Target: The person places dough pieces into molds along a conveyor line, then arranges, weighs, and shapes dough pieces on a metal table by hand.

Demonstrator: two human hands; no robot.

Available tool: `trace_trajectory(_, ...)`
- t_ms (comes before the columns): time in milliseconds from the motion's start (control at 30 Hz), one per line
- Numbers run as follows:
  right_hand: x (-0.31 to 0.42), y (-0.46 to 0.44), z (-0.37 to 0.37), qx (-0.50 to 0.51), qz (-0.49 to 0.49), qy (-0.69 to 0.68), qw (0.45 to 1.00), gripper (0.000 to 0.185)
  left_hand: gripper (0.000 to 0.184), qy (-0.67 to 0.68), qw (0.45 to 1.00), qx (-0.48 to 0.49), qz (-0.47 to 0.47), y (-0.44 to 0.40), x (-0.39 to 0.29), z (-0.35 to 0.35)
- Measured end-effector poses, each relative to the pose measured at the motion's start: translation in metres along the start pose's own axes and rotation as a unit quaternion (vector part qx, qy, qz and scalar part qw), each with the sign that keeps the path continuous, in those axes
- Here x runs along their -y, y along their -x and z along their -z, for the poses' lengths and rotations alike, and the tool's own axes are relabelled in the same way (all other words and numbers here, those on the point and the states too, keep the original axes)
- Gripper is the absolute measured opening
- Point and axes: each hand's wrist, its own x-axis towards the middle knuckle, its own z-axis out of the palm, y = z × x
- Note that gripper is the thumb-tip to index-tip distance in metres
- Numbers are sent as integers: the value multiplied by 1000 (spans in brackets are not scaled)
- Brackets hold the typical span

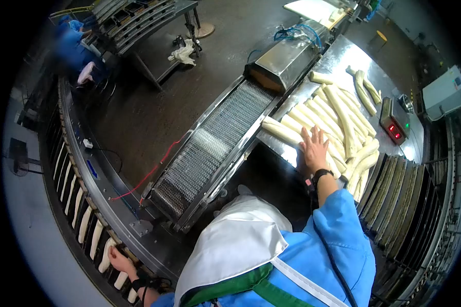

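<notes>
Long pale dough ropes (320,113) lie side by side and partly stacked on a steel table at right. My right hand (314,148) rests on them, palm down and fingers spread, gripping none. Far over at the lower left, my left hand (122,262) has its fingers curled against the end of a dough strip (106,256). That strip lies in a dark slotted tray (98,266), in line with several similar strips. The palm side of my left hand is hidden. Each wrist wears a dark band.
A mesh conveyor belt (210,146) runs between my hands. Beside the ropes stands a scale with a red display (394,130). Stacked dark trays (394,204) are at right. A curved steel rail (87,153) borders the left line. A person in blue (77,48) works at upper left.
</notes>
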Motion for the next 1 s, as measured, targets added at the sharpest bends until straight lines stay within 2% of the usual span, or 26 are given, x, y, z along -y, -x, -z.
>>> trace_trajectory(33,-1,6,-6,-37,21,-32,999,50,31,30,999,6,-45,-4,3,-3)
trace_trajectory(100,-3,21,-7,-75,69,-44,994,52,26,92,995,22,-25,-5,-21,-6)
trace_trajectory(133,-2,34,-3,-78,78,-61,992,57,25,71,996,34,-41,-6,-31,-8)
trace_trajectory(167,-2,45,-3,-78,75,-60,992,57,24,49,996,45,-56,-5,-41,-10)
trace_trajectory(233,-1,66,1,-37,1,-87,996,61,22,90,990,75,-72,-16,-47,-22)
trace_trajectory(267,0,76,3,-41,-17,-25,999,65,22,91,988,85,-93,-14,-49,-28)
trace_trajectory(367,-6,84,3,-24,-35,-51,998,66,20,103,981,112,-121,-9,-66,-43)
trace_trajectory(433,-7,79,6,-44,-27,-52,997,64,19,114,977,130,-127,-5,-78,-53)
trace_trajectory(500,-9,70,11,-21,-28,-55,998,58,18,105,967,169,-160,-4,-100,-56)
trace_trajectory(533,-12,66,8,-49,-17,-54,997,54,18,85,964,163,-191,3,-105,-57)
trace_trajectory(700,-31,63,25,-6,15,-100,995,51,20,-28,966,175,-191,16,-144,-39)
trace_trajectory(767,-35,72,28,-39,-14,-92,995,51,19,16,966,195,-166,19,-120,-44)
trace_trajectory(800,-37,76,27,-63,-45,-110,991,53,19,13,968,194,-162,19,-110,-43)
trace_trajectory(900,-44,90,30,-10,-130,-68,989,82,17,29,967,205,-151,21,-87,-46)
trace_trajectory(1000,-43,85,43,61,-123,-22,990,91,15,86,964,225,-111,19,-95,-39)
